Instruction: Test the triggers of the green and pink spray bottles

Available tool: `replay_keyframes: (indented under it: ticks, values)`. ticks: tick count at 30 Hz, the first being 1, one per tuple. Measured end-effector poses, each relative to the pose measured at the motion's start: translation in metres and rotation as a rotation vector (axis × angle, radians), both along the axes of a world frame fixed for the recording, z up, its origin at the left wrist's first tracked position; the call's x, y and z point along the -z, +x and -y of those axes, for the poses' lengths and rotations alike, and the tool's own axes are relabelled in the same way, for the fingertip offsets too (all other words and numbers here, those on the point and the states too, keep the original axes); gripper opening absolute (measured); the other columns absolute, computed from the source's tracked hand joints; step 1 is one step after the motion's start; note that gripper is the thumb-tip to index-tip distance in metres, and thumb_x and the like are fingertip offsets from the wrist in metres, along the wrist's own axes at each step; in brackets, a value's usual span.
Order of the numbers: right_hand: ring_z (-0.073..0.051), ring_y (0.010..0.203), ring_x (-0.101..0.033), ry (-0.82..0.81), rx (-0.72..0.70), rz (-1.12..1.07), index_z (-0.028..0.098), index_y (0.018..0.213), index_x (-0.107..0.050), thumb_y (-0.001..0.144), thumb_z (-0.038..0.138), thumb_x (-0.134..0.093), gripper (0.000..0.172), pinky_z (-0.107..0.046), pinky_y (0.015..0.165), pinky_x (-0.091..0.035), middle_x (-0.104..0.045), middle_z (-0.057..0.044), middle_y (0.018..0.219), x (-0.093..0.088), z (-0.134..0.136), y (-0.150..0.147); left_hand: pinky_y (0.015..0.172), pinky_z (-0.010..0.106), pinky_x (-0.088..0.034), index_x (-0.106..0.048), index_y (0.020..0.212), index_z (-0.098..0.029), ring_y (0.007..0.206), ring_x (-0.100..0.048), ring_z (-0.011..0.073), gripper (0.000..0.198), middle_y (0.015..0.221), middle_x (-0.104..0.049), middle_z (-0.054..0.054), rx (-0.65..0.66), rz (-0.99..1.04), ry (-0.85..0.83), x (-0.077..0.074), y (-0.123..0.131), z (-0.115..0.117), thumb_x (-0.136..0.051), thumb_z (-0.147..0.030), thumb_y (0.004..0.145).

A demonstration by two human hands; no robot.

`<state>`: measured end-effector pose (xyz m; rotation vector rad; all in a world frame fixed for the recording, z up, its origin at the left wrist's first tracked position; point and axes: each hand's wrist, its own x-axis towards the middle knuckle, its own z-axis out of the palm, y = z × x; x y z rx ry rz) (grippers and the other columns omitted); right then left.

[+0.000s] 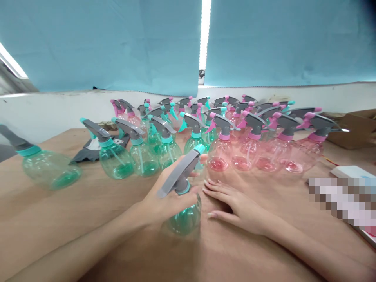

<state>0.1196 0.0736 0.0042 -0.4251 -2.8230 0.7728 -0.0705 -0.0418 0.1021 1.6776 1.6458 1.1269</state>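
Observation:
Near the front of the wooden table (123,231), my left hand (164,199) is wrapped round a green spray bottle (184,221) with a grey and teal trigger head. The bottle stands upright, its nozzle pointing away to the right. Some of the left fingers are hidden behind the spray head. To the right of this bottle, my right hand (235,201) lies palm down on the tabletop, fingers stretched out and holding nothing. Just beyond it stands a pink spray bottle (219,156) with a little red tint at its base.
Several green bottles (143,158) and pink bottles (272,154) stand in rows behind my hands. Another green bottle (51,168) is at far left, near a dark plastic bag (88,152). A cardboard box (357,131) and white box (352,172) sit at right.

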Motion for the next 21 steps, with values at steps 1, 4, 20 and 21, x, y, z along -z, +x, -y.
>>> replay_keyframes:
  ticks: [1,4,20,21]
  values:
    - [-0.027,0.143,-0.03,0.0,-0.002,0.002,0.019,0.146,-0.041,0.092,0.059,-0.048,0.068,-0.05,0.117,-0.026,-0.035,-0.007,0.153,-0.0002,-0.0002,-0.0001,0.067,0.028,-0.055,-0.05,0.13,-0.021,0.095,-0.063,0.0235,0.052,0.102,-0.065,0.006,-0.006,0.018,-0.024,0.0006,0.0002,-0.0001,-0.056,-0.029,0.078]
    - [-0.027,0.143,-0.03,-0.009,-0.003,0.002,0.019,0.146,-0.04,0.092,0.059,-0.049,0.068,-0.049,0.117,-0.027,-0.035,-0.008,0.153,0.0003,-0.0006,-0.0001,0.061,0.026,-0.053,-0.048,0.132,-0.021,0.078,-0.062,0.0189,0.056,0.093,-0.066,0.004,0.0,0.054,-0.057,0.002,-0.0001,-0.0005,-0.056,-0.03,0.078]
    - [-0.027,0.142,-0.03,-0.017,0.003,-0.012,0.022,0.147,-0.039,0.092,0.058,-0.05,0.066,-0.05,0.117,-0.027,-0.035,-0.006,0.153,0.0063,-0.0023,0.0006,0.055,0.023,-0.045,-0.051,0.125,-0.02,0.063,-0.05,0.0125,0.05,0.081,-0.058,-0.001,0.046,0.14,0.0,0.0022,0.0011,0.0005,-0.054,-0.021,0.075]
    - [-0.027,0.142,-0.03,-0.018,0.004,-0.015,0.022,0.146,-0.039,0.092,0.058,-0.05,0.066,-0.05,0.117,-0.028,-0.035,-0.006,0.153,0.0067,-0.0024,0.0006,0.054,0.022,-0.044,-0.052,0.125,-0.021,0.064,-0.05,0.0123,0.049,0.082,-0.058,-0.001,0.045,0.134,0.008,0.0026,0.0014,0.0005,-0.054,-0.021,0.075]
